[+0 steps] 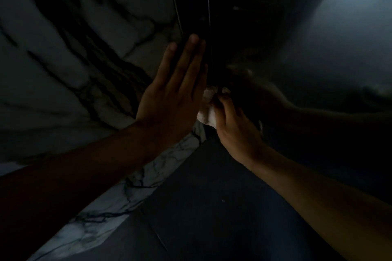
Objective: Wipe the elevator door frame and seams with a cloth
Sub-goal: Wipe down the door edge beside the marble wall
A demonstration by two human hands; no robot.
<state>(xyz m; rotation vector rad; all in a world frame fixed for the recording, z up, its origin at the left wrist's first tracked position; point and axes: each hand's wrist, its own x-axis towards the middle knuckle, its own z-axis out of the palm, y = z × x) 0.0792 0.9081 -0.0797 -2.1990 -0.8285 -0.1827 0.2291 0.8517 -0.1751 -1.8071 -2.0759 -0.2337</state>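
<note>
The scene is very dark. My left hand is flat and open, fingers together and pointing up, pressed against the dark elevator door frame beside its thin vertical seams. My right hand is closed on a bunched white cloth and holds it against the lower part of the frame, just right of my left palm. Most of the cloth is hidden between the two hands. A dim reflection of my right arm shows in the glossy door panel to the right.
A white marble wall with dark veins fills the left side. A marble skirting strip runs diagonally along its base. The floor below is dark and smooth. A pale glare sits at the upper right of the door panel.
</note>
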